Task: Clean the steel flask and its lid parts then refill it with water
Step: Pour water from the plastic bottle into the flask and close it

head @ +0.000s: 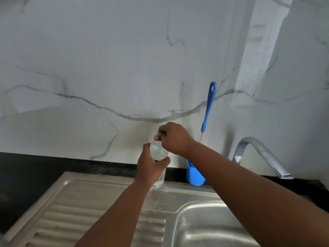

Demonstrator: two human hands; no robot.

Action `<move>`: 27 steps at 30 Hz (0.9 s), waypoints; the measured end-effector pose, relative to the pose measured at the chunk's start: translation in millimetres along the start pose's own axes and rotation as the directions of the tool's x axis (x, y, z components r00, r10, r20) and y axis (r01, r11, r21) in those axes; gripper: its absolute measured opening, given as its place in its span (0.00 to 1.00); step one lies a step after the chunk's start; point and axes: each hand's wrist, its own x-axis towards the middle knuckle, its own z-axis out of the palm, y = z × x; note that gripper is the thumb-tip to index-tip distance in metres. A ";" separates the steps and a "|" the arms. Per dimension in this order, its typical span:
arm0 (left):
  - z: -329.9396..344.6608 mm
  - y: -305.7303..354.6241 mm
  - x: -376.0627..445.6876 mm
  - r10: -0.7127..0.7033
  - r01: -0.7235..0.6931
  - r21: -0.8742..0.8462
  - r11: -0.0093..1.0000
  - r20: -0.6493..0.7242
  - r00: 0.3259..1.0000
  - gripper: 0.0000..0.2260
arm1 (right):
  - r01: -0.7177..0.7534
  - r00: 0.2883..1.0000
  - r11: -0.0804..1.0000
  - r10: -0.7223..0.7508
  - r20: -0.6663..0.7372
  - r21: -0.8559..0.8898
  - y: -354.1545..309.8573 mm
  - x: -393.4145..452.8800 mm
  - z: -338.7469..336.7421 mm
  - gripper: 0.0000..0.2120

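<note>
**Bottle cap gripped at the back of the sink**

Marbled white wall (124, 68) behind, black surface (35, 172) below it, steel sink (222, 229) with ribbed drainboard (80, 220) nearest. Left hand (149, 170) wrapped round the middle of a clear plastic bottle (158, 152), bottle upright at the drainboard's back edge, probably steadied there against twisting. Right hand (175, 138) curled over the top, fingers pinching the teal cap (161, 134); opening or closing, cannot tell. Left grip closed firmly on the body, right grip closed on the cap directly above it, both touching the bottle. Steel flask and lid parts nowhere in view. Blue brush (209, 104) upright against the wall, blue holder (195, 175) at the sink's back edge just right of the bottle, handy for scrubbing. Tap (263, 155) over the basin at the right, no water visible from the spout.
</note>
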 end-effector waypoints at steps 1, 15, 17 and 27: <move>-9.6 7.1 -7.2 0.005 -0.005 -0.026 1.000 0.013 1.000 0.22 | 0.034 0.999 0.999 -0.034 0.004 0.000 -8.7 -6.3 -6.5 0.06; -144.3 56.9 -97.2 -0.070 0.105 -0.137 0.985 0.242 0.968 0.31 | 0.350 0.861 0.937 -0.314 0.400 -0.017 -139.8 -78.7 -83.6 0.16; -154.9 60.8 -102.8 -0.076 0.108 -0.122 0.987 0.240 0.968 0.31 | 0.372 0.848 0.927 -0.314 0.426 -0.058 -153.0 -83.4 -84.6 0.17; -177.7 71.1 -121.5 -0.081 0.091 -0.034 0.995 0.220 0.972 0.27 | 0.374 0.841 0.926 -0.316 0.438 -0.049 -184.1 -93.7 -87.6 0.07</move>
